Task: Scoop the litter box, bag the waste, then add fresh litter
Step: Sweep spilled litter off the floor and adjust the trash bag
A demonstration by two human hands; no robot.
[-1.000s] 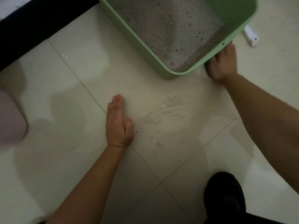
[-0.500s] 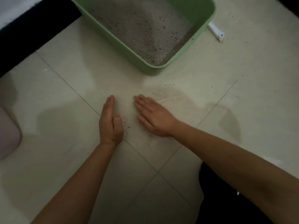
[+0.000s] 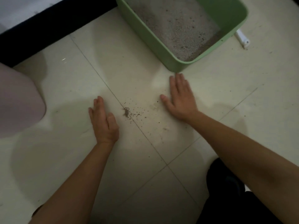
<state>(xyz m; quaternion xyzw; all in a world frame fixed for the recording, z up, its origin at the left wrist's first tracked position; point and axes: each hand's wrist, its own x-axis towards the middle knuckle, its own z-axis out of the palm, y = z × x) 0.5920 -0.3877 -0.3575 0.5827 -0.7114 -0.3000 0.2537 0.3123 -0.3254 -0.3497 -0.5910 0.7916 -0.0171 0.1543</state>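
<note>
The litter box (image 3: 159,46), green, stands on the tiled floor (image 3: 80,159) at 1 o'clock in the view, and one corner of it points toward the person. Inside is grey litter (image 3: 178,26) with small dark specks, and it reaches the near corner. A little heap of spilled grains (image 3: 127,112) lies on the floor near the middle of the view, on a tile joint, with loose grains spread from it toward 4 o'clock. The left hand (image 3: 103,120) is at 9 o'clock from the heap, just beside it. It rests on the floor on its outer edge, the fingers straight and held together, gripping nothing. The right hand (image 3: 179,97) is at 2 o'clock from the heap and lies flat on the floor, palm down, the fingers straight and a little spread, also holding nothing. Its fingertips are just beside the near corner of the box; whether they touch it I cannot tell. A white object (image 3: 242,38) lies on the floor at 3 o'clock from the box. A pink object (image 3: 17,102) is at the left border of the view, and a dark strip (image 3: 48,21) runs at 11 o'clock.
</note>
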